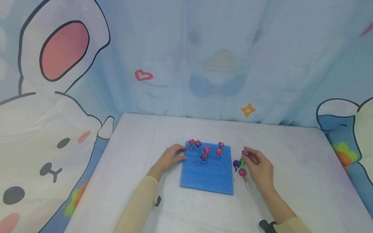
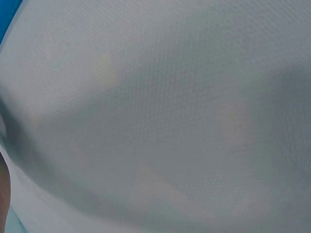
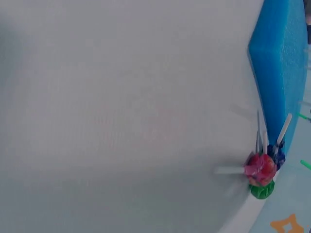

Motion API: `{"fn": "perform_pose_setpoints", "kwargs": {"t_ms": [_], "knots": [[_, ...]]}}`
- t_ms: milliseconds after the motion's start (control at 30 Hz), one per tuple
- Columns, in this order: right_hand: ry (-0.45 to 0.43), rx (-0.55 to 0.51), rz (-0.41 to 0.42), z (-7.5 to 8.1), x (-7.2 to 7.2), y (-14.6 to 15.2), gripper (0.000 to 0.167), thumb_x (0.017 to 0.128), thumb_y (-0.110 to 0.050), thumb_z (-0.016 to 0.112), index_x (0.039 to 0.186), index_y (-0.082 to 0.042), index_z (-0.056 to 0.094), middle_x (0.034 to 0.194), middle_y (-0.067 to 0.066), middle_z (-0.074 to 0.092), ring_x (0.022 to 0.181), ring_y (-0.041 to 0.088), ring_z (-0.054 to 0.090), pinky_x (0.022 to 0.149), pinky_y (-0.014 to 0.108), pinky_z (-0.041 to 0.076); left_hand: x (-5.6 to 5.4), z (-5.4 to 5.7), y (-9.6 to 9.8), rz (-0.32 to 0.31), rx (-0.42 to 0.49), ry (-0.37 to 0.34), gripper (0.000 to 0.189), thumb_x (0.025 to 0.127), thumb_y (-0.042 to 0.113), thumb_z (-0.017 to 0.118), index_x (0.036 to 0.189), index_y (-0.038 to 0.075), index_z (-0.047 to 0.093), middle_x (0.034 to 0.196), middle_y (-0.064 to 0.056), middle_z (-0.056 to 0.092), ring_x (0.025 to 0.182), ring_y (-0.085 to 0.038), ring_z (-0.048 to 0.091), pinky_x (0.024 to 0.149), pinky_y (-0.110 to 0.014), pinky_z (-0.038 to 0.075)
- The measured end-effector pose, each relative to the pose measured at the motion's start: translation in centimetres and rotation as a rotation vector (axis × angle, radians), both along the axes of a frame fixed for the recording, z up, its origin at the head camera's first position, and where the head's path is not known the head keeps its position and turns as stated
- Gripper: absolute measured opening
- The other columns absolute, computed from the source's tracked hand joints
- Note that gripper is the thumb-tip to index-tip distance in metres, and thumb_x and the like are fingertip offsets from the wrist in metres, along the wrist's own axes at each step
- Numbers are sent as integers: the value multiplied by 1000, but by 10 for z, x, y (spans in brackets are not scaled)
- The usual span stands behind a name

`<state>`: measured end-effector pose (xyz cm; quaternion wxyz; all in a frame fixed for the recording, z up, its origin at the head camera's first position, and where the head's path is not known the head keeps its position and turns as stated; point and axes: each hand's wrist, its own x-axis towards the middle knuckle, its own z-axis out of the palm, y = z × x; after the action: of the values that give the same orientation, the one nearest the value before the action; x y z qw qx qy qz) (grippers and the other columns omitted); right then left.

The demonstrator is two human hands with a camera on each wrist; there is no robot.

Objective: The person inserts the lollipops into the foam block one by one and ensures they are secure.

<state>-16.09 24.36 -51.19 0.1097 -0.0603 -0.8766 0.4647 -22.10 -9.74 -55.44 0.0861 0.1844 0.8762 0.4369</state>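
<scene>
A blue foam board (image 1: 207, 178) lies flat on the table, with several wrapped lollipops (image 1: 204, 157) upright in its far half and small holes in its surface. My left hand (image 1: 170, 158) is at the board's left edge, thumb and fingers apart, fingertips right at the rim. To the right of the board, my right hand (image 1: 260, 168) pinches a lollipop with a dark red and purple wrapper (image 1: 245, 152) between thumb and fingers; its stick is hidden. Just left of that hand lie a purple lollipop (image 1: 236, 164), a green lollipop (image 1: 242, 162) and a red lollipop (image 1: 243, 172).
White cloth covers the table (image 1: 140, 139). Behind it hangs a light blue curtain (image 1: 163, 97) with cartoon prints. In the right wrist view, the loose red lollipop (image 3: 261, 170) sits close to the board's thick side (image 3: 268, 63). The left wrist view shows mostly tablecloth (image 2: 155, 116).
</scene>
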Motion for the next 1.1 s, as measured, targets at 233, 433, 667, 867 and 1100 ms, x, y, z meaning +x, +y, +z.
{"fn": "perform_pose_setpoints", "kwargs": {"t_ms": [233, 433, 667, 867, 1100], "knots": [[16, -99, 52, -1, 5, -14, 34, 94, -16, 66, 128, -12, 62, 127, 8, 64, 117, 22, 61, 84, 10, 48, 1, 0, 0, -5, 0, 1, 43, 91, 19, 70, 130, 4, 58, 129, -9, 60, 122, -23, 56, 106, -34, 45], [70, -113, 112, -9, 6, -24, 34, 93, -11, 67, 127, -11, 61, 129, 5, 63, 119, 23, 60, 86, 11, 48, 1, -1, 0, -3, -10, 2, 43, 91, 19, 71, 129, 4, 59, 128, -9, 60, 121, -23, 56, 105, -34, 45], [129, -121, 179, -18, 7, -37, 35, 90, -3, 68, 125, -7, 61, 127, 10, 63, 119, 26, 60, 88, 10, 47, 1, 0, 0, 1, -15, -6, 43, 91, 20, 70, 130, 4, 58, 129, -9, 60, 121, -23, 56, 105, -34, 46], [182, -173, 217, -21, 7, -46, 35, 89, 1, 69, 123, -4, 61, 125, 11, 64, 119, 28, 60, 89, 12, 47, 0, -1, 0, 1, -17, -5, 43, 92, 20, 70, 130, 5, 58, 129, -9, 60, 121, -23, 56, 105, -34, 46], [221, -161, 227, -25, 8, -53, 34, 88, 2, 69, 121, -5, 62, 123, 11, 65, 117, 28, 61, 89, 12, 48, 0, 1, 0, 2, -13, 6, 42, 91, 21, 70, 129, 5, 59, 129, -8, 60, 121, -23, 57, 105, -32, 46]]}}
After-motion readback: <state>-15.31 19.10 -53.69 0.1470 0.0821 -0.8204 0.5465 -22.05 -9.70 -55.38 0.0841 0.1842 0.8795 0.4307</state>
